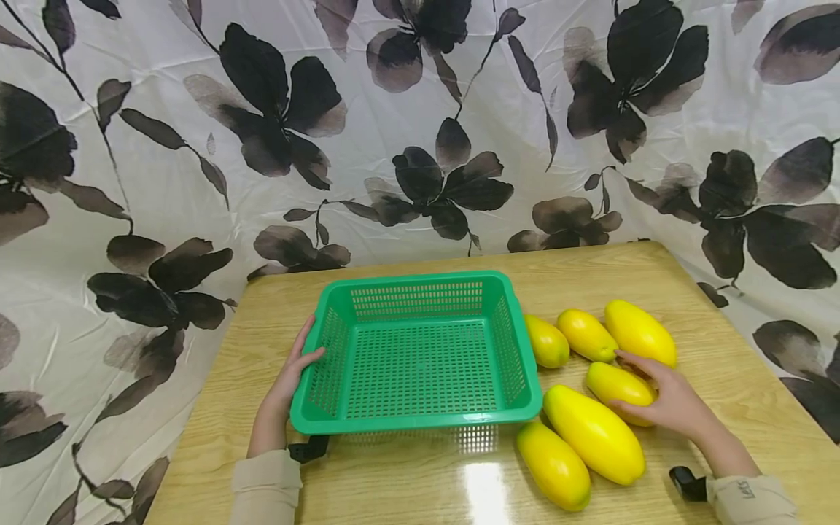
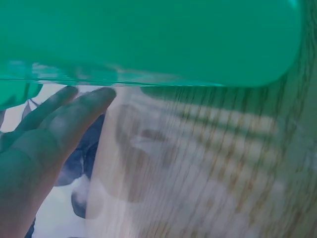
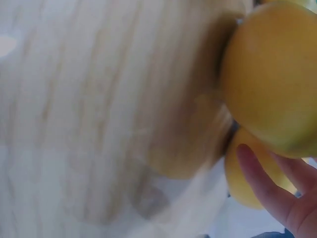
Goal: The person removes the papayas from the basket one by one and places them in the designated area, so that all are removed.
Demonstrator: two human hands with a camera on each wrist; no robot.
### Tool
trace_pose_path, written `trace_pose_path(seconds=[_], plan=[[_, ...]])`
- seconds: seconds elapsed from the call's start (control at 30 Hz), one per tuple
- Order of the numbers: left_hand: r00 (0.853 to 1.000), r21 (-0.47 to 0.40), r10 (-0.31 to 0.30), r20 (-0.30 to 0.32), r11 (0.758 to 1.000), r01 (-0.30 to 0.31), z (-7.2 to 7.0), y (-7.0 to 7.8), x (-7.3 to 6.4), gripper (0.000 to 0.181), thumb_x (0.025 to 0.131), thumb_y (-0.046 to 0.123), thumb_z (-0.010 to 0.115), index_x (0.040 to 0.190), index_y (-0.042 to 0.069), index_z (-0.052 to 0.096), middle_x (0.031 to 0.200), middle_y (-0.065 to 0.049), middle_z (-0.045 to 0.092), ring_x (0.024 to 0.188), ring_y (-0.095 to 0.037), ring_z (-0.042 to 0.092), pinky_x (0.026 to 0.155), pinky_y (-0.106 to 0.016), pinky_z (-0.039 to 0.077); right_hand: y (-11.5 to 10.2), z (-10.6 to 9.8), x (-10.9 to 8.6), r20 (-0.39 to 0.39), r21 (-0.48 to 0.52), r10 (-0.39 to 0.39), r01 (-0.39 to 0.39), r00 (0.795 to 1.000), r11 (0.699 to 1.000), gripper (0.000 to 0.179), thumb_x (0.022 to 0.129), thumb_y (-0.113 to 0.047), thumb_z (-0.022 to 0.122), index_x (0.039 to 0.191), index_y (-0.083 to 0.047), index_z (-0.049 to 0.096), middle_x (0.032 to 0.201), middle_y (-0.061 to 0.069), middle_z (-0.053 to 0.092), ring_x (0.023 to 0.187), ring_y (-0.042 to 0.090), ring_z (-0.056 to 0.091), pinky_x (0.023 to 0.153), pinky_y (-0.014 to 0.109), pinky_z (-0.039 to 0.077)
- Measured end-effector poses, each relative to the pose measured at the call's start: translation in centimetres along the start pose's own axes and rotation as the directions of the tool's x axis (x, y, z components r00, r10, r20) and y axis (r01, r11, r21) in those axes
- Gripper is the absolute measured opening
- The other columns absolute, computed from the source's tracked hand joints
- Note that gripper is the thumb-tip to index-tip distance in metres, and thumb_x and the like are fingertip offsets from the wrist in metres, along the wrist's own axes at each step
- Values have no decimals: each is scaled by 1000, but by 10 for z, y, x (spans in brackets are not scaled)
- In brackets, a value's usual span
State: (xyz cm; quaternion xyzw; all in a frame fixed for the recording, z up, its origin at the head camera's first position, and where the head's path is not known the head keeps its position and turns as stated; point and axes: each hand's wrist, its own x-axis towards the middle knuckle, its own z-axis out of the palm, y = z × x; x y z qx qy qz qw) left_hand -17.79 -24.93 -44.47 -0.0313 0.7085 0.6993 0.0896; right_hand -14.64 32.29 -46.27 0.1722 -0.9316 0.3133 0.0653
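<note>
A green slotted plastic basket (image 1: 423, 423) with nothing in it sits on the wooden table. At its left side is my left hand (image 1: 286, 383), thumb over the rim and fingers along the outer wall; in the left wrist view two fingers (image 2: 81, 116) reach below the green rim. My right hand (image 1: 669, 397) spreads over a yellow papaya (image 1: 620, 386), thumb on its near side and fingers on its far side. A larger papaya (image 1: 593, 435) lies just nearer. In the right wrist view, the thumb (image 3: 265, 186) stretches before a yellow fruit (image 3: 242, 183).
More papayas lie right of the basket: one against its wall (image 1: 546, 341), two behind (image 1: 584, 332) (image 1: 639, 332), one nearer the front (image 1: 554, 467). The wooden table (image 1: 394, 481) ends at a floral cloth backdrop (image 1: 394, 131).
</note>
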Motion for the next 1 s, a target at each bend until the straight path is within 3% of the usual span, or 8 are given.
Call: trace_pose_path(seconds=[0.2, 0.37, 0.5, 0.6, 0.7, 0.8, 0.9, 1.0], plan=[[997, 66, 5, -76, 998, 0, -4, 5, -6, 63, 98, 25, 40, 147, 34, 3, 152, -7, -2, 131, -36, 16, 98, -50, 24, -9, -13, 5, -5, -59, -39, 39, 999, 998, 69, 66, -27, 82, 121, 3, 53, 109, 20, 58, 90, 34, 55, 64, 43, 48], [996, 116, 59, -63, 992, -51, -13, 10, -12, 61, 99, 28, 37, 148, 30, 1, 151, -14, 8, 134, -34, 16, 101, -55, 21, -17, -26, 11, -15, -116, -63, 60, 998, 991, 62, 66, -28, 82, 116, 1, 58, 105, 19, 61, 87, 34, 57, 69, 50, 47], [990, 275, 127, -58, 955, -107, -23, 22, -18, 63, 98, 35, 37, 149, 22, 0, 151, -15, 7, 136, -35, 6, 102, -60, 14, -27, -38, 17, 1, -158, -58, 58, 998, 986, 59, 70, -31, 78, 117, -1, 59, 109, 23, 60, 94, 40, 56, 76, 56, 43], [982, 475, 179, -60, 870, -130, -30, 37, -21, 64, 98, 40, 37, 148, 24, 2, 151, -17, 7, 135, -39, 6, 100, -61, 14, -36, -50, 24, 38, -198, -32, 39, 999, 980, 60, 75, -36, 74, 121, -3, 56, 116, 27, 56, 103, 46, 50, 80, 61, 39], [966, 666, 254, -49, 729, -158, -33, 55, -22, 61, 98, 39, 36, 148, 24, 6, 151, -17, 8, 134, -42, 6, 99, -63, 12, -46, -62, 35, 70, -230, -43, 58, 997, 971, 61, 78, -39, 70, 127, -8, 52, 124, 26, 50, 109, 48, 46, 82, 63, 35], [944, 766, 330, -16, 610, -200, -31, 75, -22, 60, 98, 34, 39, 149, 19, 9, 150, -20, 9, 133, -45, 6, 98, -65, 11, -55, -72, 49, 73, -233, -95, 109, 993, 966, 61, 79, -37, 69, 131, -12, 49, 131, 22, 46, 118, 45, 41, 85, 64, 32], [926, 810, 378, 28, 534, -242, -26, 92, -21, 61, 97, 32, 42, 148, 19, 11, 149, -22, 9, 134, -44, 5, 97, -66, 10, -65, -80, 62, 67, -230, -149, 161, 987, 960, 61, 80, -34, 69, 134, -14, 48, 135, 19, 43, 124, 42, 35, 89, 64, 29], [923, 850, 379, 67, 462, -252, -17, 105, -19, 63, 96, 35, 44, 148, 23, 11, 150, -22, 8, 134, -43, 5, 95, -68, 12, -74, -85, 73, 73, -247, -192, 204, 979, 947, 61, 81, -32, 68, 135, -15, 46, 137, 17, 42, 126, 40, 34, 92, 61, 28]])
